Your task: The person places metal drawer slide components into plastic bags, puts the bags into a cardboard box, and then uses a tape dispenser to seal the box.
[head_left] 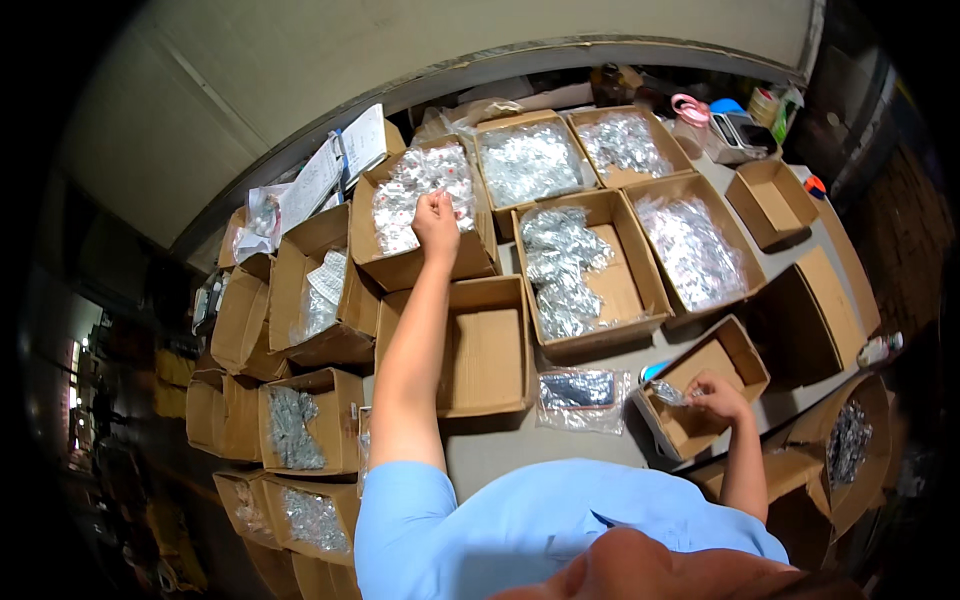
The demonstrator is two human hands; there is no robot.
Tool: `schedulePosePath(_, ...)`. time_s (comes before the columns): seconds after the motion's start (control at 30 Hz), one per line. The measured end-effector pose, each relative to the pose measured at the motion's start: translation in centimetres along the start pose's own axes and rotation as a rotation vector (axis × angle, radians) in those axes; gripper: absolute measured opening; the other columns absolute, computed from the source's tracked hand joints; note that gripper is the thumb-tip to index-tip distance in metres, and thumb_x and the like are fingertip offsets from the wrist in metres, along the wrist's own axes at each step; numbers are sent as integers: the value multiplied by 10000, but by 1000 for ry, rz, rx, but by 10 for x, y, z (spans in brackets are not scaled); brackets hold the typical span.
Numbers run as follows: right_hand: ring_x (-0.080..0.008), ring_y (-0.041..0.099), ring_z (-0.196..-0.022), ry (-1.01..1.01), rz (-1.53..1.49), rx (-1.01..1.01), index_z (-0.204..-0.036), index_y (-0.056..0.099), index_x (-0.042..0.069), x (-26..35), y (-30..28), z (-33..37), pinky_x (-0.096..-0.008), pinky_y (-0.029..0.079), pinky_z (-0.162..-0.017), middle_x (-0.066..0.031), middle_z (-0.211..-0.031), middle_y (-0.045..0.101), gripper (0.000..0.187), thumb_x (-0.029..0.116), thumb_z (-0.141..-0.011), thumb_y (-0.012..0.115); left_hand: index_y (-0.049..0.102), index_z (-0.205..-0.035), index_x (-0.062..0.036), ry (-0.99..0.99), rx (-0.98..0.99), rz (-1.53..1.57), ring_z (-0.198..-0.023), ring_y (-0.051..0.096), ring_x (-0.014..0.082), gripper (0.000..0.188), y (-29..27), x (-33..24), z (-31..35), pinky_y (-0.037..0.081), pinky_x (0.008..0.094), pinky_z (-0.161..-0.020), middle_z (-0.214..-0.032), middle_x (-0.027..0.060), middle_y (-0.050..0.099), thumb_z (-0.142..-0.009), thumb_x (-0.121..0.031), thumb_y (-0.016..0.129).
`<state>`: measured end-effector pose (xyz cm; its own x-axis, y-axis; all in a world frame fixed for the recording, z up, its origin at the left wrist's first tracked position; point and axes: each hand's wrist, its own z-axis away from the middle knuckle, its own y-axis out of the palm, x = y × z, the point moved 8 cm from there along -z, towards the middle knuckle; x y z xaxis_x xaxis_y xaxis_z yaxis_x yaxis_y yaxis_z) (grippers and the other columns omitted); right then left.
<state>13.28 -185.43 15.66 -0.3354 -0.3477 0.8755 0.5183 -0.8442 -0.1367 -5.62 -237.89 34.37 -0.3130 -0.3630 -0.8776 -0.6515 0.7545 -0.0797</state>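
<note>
My left hand (437,225) reaches far forward over a cardboard box full of small white packets with red marks (400,200). Its fingers are pinched together; whatever they hold is too small to make out. At the right, my right hand (718,397) is closed on a small silvery plastic packet (670,394). That packet hangs over a smaller cardboard box (738,352) with bare brown walls. Left of this box, a clear plastic bag with a dark flat item inside (580,390) lies on the grey table.
Around me stand boxes of silvery packets, including a half-filled box (565,265) and a full box (692,250). An empty box (485,350) sits under my left forearm. More boxes (295,425) line the left. Papers (312,185) and a scale (742,135) stand farther back.
</note>
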Motion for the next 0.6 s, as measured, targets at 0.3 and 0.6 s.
schedulePosePath(0.3,-357,431,-1161,-203,629,-572,-1119,545,52,29,-8,32,-394,366,-971,-199,-1216,472,423,107,-716,664,549,-884,-27,-431,962,337,-707,602,136,129,174,-84,334,507,273,-642,-847,97,630,-826,-95,642)
schedulePosePath(0.6,-342,562,-934,-300,541,-722,-996,603,15,61,-6,112,-370,412,-859,-165,-963,611,290,160,-753,667,575,-1035,-9,-54,558,-506,-930,569,346,309,22,-22,266,445,412,-833,-998,188,603,-805,-213,596)
